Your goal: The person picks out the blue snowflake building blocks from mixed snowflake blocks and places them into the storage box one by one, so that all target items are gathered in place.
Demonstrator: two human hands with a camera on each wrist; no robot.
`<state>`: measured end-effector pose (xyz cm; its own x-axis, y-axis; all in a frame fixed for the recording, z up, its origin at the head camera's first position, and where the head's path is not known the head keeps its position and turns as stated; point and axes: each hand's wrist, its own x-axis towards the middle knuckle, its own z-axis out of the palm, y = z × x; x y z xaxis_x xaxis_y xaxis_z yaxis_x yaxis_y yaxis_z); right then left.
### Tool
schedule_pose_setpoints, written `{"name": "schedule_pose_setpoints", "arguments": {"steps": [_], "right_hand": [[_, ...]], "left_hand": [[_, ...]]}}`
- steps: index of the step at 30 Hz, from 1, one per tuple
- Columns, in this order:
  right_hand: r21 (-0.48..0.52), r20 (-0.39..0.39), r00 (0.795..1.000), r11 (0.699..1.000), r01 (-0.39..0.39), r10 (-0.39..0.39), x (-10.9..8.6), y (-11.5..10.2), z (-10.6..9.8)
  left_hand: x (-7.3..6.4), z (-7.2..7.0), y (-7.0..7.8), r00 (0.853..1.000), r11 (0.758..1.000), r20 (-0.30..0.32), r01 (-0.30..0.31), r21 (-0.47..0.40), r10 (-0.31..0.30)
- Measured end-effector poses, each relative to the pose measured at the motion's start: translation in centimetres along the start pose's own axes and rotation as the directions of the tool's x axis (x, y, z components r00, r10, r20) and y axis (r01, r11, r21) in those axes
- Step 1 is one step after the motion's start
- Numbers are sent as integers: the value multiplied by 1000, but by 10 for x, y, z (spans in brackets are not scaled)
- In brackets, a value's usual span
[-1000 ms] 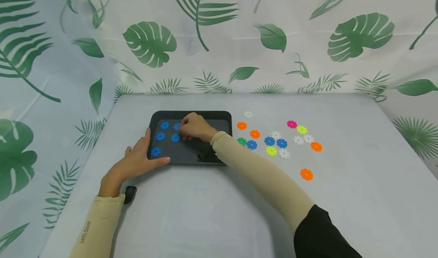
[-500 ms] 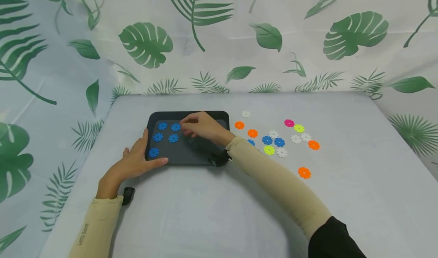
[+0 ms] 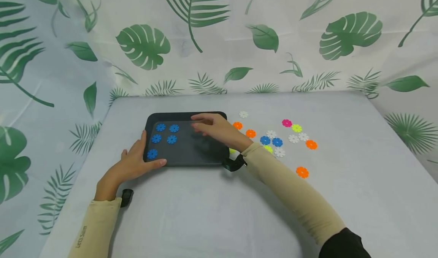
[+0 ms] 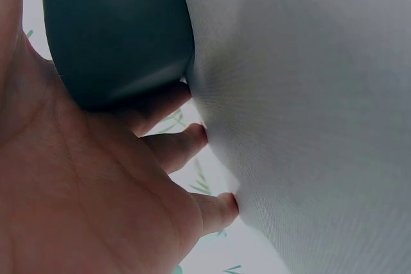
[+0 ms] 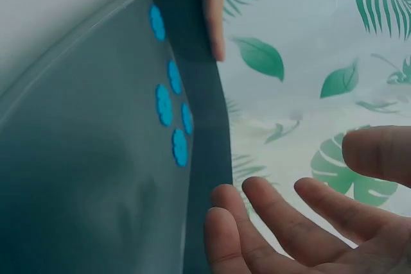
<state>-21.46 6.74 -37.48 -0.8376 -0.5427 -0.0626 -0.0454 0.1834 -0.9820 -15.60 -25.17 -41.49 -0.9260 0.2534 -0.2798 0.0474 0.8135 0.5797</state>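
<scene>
A dark grey baking tray (image 3: 191, 162) lies on the white-covered table. Several blue flower-shaped discs (image 3: 172, 139) form two columns in its left half. My left hand (image 3: 131, 162) spans the tray's front left corner, thumb along the front rim and straight fingers against the left side. In the left wrist view, fingertips (image 4: 196, 134) touch the table beside the tray wall. Over the right half of the tray hovers my right hand (image 3: 219, 130), its fingers loosely extended. Nothing shows between those fingers in the right wrist view, where the blue discs (image 5: 164, 104) lie beyond them.
Right of the tray, loose discs are scattered on the table: orange (image 3: 302, 172), white (image 3: 280, 152), blue (image 3: 277, 141), yellow (image 3: 297, 128) and pink (image 3: 286, 123). A leaf-patterned cloth (image 3: 205, 60) hangs behind the table and along its left side.
My right hand has moved right, away from the blue discs, and its fingers have loosened. My left hand stays at the tray corner. The head view has shifted slightly.
</scene>
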Motion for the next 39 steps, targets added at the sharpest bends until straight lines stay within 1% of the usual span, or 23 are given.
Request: {"name": "schedule_pose_setpoints", "arguments": {"steps": [9,15,19,23,28,33,39], "right_hand": [[30,-14,1000,999,16,-16,-22,-1,-20],[-19,-25,999,999,27,-28,-35,-1,-33],[-33,-27,999,999,28,-29,-41,-1,-39],[-49,-28,999,998,43,-44,-47,0,-45],[-72,-51,998,997,32,-36,-56,0,-55],[-134,-84,996,991,8,-20,-64,1,-64],[-223,-119,993,974,-36,10,-69,7,-73]], "left_hand": [[-1,1,-1,1000,1000,5,-2,-19,2],[-2,-1,-2,1000,1000,8,-3,-22,3],[-2,-1,-2,1000,1000,6,-5,-19,5],[-3,1,-4,1000,999,3,-21,-26,21],[-2,2,-5,999,999,-3,-39,-32,39],[-1,1,-4,999,999,-2,-40,-32,40],[-2,-1,-1,999,999,6,-32,-40,33]]}}
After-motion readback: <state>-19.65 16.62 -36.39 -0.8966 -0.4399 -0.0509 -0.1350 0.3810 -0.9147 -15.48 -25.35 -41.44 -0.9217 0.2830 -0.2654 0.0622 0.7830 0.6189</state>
